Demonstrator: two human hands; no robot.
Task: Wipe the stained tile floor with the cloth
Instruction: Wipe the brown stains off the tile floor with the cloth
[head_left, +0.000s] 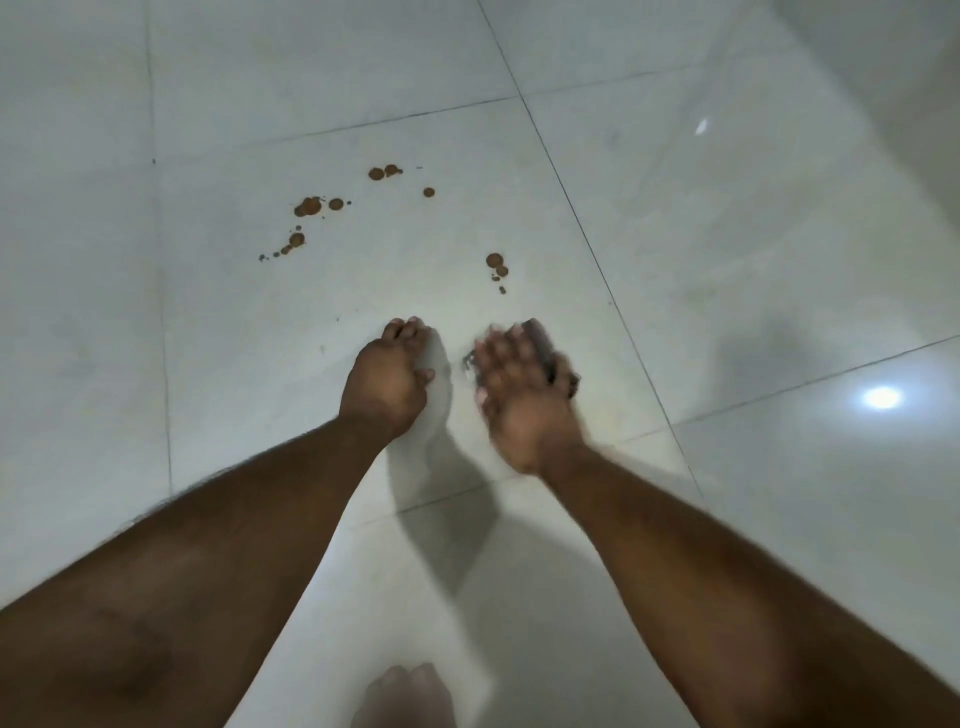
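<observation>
Brown stains lie in clusters on a white floor tile (249, 332): one cluster (307, 207) at the far left, one (384, 172) further off, one (496, 264) just beyond my right hand. My left hand (387, 376) is curled shut on a pale, whitish cloth (437, 374) that hangs from its fingers over the tile. My right hand (519, 387) is blurred and grips a dark object (540, 340); what the object is cannot be made out. Both hands are short of the stains, not touching them.
Glossy white tiles with thin dark grout lines (587, 234) spread all around. Light glares sit at the right (881, 398). A bare foot (405, 696) shows at the bottom edge. A wall base rises at the far upper right (893, 62).
</observation>
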